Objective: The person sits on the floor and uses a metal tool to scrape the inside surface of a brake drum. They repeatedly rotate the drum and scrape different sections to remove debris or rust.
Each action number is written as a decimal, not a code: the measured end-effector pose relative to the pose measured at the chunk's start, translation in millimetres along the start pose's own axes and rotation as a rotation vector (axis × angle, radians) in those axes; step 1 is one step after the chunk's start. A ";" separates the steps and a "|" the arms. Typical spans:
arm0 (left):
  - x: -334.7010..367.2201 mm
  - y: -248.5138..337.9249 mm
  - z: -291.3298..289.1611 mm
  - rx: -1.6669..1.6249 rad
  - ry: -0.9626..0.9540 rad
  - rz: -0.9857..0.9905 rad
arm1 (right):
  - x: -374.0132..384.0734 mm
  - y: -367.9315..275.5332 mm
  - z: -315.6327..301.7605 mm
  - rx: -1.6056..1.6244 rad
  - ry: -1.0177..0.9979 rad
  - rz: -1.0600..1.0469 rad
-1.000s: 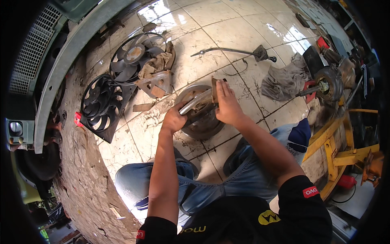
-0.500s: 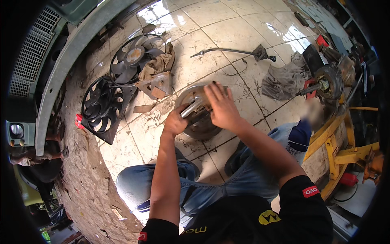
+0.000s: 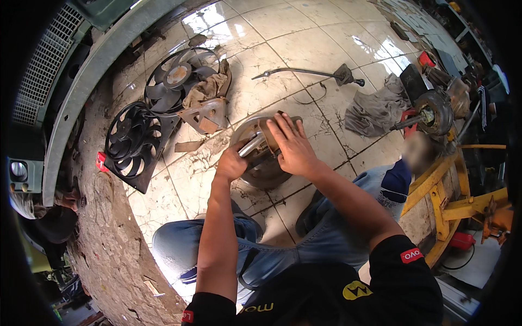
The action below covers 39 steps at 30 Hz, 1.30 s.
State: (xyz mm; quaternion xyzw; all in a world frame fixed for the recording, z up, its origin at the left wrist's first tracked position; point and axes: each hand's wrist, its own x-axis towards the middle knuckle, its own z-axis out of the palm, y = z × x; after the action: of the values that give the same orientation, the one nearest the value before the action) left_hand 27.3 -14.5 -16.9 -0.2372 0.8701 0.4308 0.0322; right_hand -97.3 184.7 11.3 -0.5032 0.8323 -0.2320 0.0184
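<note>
- Glossy tiled workshop floor [image 3: 304, 49], cracked and dusty toward our left, carries everything; we sit on it with knees drawn up.
- Brake drum [image 3: 261, 171]: round, rusty, lying flat on the floor directly under both hands, just beyond our knees.
- Metal bar [image 3: 251, 146]: short, shiny, resting on the drum; long axis runs from near-left to far-right, slanting up toward the right hand.
- Left hand [image 3: 231, 163]: grip clamped on the near end of the bar, at the drum's left rim.
- Right hand [image 3: 293, 146]: grip apart, fingers spread flat and pressing on the drum's far-right top; it is the hand nearer the bar's far end.
- Change from a second ago: the right hand then curled over the drum's upper edge; it now lies flat and lower. The left hand keeps its hold.
- Beyond the left grip: two black radiator fans [image 3: 138, 141].
- Beyond the right grip: a grey rag [image 3: 375, 108] and a long bent rod [image 3: 304, 73].
</note>
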 end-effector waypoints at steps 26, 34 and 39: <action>-4.4 0.2 -2.1 0.000 -0.018 -0.011 | 6.2 -1.3 -0.4 0.015 -0.021 0.009; -10.3 20.6 -2.1 0.042 -0.034 -0.010 | 9.6 43.7 1.2 0.131 -0.129 0.482; -11.2 18.5 -11.7 0.044 -0.065 -0.043 | 2.8 -11.5 -4.1 -0.027 -0.081 -0.035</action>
State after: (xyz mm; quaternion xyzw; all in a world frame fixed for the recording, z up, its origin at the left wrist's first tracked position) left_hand 30.8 -9.6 7.0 -0.2411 0.8724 0.4185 0.0748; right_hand -90.2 179.4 20.2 -0.5271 0.8248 -0.2005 0.0414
